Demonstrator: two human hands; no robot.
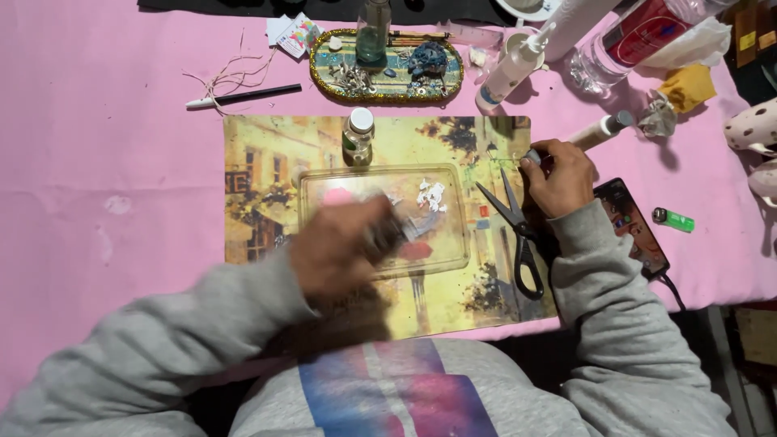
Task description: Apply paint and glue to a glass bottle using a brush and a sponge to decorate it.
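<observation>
Pink tablecloth [97, 210], scissors [511, 220] between hands

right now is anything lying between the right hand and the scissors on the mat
Nothing visible does. The right hand rests on the mat just right of the scissors, with only bare mat between them.

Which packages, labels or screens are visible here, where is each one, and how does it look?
Phone: by the right forearm, dark, screen lit.
Clear bottle: top right, lying tilted, red label.
White pump bottle: beside the glitter tray, blue band.
Small bottle: top of the picture mat, white cap, upright.
</observation>
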